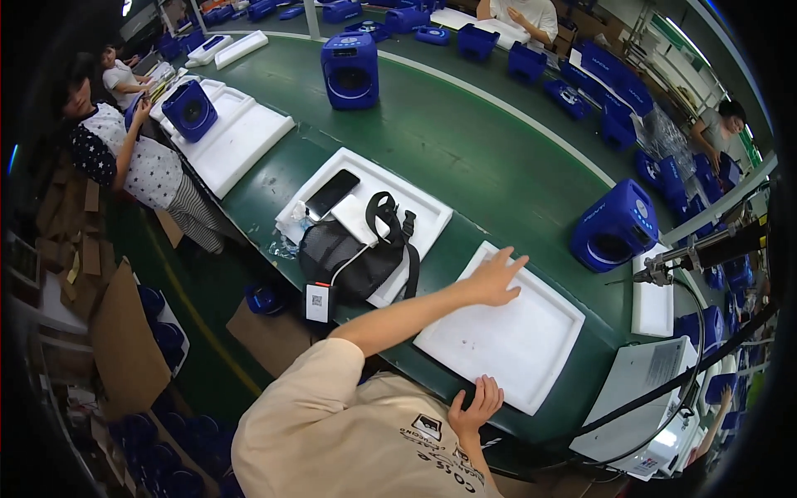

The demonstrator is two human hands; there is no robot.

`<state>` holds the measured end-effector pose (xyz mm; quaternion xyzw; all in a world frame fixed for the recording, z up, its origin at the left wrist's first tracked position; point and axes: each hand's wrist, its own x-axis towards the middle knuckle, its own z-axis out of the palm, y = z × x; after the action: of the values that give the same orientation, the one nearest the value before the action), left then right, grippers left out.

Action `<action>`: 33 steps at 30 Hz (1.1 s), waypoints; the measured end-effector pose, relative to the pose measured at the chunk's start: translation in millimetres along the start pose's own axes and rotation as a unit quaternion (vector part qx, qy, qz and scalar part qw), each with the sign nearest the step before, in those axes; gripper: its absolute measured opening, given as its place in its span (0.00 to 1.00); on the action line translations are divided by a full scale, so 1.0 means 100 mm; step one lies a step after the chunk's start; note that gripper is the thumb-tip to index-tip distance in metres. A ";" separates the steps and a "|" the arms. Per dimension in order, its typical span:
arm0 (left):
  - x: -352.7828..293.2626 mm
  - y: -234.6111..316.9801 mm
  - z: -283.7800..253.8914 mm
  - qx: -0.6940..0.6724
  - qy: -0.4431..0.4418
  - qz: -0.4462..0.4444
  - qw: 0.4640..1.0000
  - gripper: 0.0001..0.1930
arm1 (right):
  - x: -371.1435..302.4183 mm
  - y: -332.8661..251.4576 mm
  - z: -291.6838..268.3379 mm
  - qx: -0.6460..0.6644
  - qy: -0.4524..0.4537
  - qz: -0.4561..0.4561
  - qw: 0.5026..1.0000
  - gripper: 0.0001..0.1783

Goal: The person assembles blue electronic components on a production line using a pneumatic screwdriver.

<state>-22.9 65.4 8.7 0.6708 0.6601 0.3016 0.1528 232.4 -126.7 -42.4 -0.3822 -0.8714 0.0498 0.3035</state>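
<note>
white, shallow, rectangular foam tray (523,353): on green workbench (599,311) | left hand (496,280): unclenched, splayed over far side | right hand (478,404): extended at near edge, grasping nothing | judged step: positioning tray; next calls for even rim contact

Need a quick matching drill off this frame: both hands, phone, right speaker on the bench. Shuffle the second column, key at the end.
1. Left hand
2. Phone
3. Right hand
4. Right speaker

A. By the near edge of the nearest tray
B. Blue, upright
C. By the far edge of the nearest tray
D. Black, lying flat

Pairs: 1-C, 2-D, 3-A, 4-B
</note>
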 end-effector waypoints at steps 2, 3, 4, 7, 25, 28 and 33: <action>0.07 -0.10 -0.52 -0.142 -0.022 -0.017 0.990 0.34 | 0.01 -0.02 0.01 -0.002 0.003 0.015 1.000 0.29; 0.10 -0.33 -0.64 -0.180 0.049 0.054 0.981 0.33 | 0.02 -0.02 0.02 -0.006 0.009 0.007 1.000 0.28; 0.15 -0.50 -0.77 -0.170 0.117 0.085 0.975 0.30 | 0.03 -0.02 0.05 -0.012 0.015 0.003 1.000 0.28; 0.39 -0.97 -1.30 -0.275 0.153 -0.055 0.948 0.30 | 0.09 -0.09 0.08 -0.039 0.028 0.024 0.999 0.27; 1.51 -3.52 -3.78 -0.402 0.519 -0.361 0.662 0.56 | 0.12 -0.15 0.13 -0.088 0.015 0.050 0.995 0.27; 1.69 -3.52 -3.92 -0.452 0.538 -0.350 0.620 0.62 | 0.13 -0.15 0.13 -0.108 0.006 0.047 0.993 0.28; 1.99 -3.62 -4.05 -0.493 0.544 -0.355 0.578 0.58 | 0.10 -0.14 0.17 -0.119 -0.005 0.059 0.991 0.27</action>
<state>-566.2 210.8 143.4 -0.0865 0.5541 0.8109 0.1670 208.0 -127.0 -46.7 -0.4663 -0.8485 -0.0344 0.2481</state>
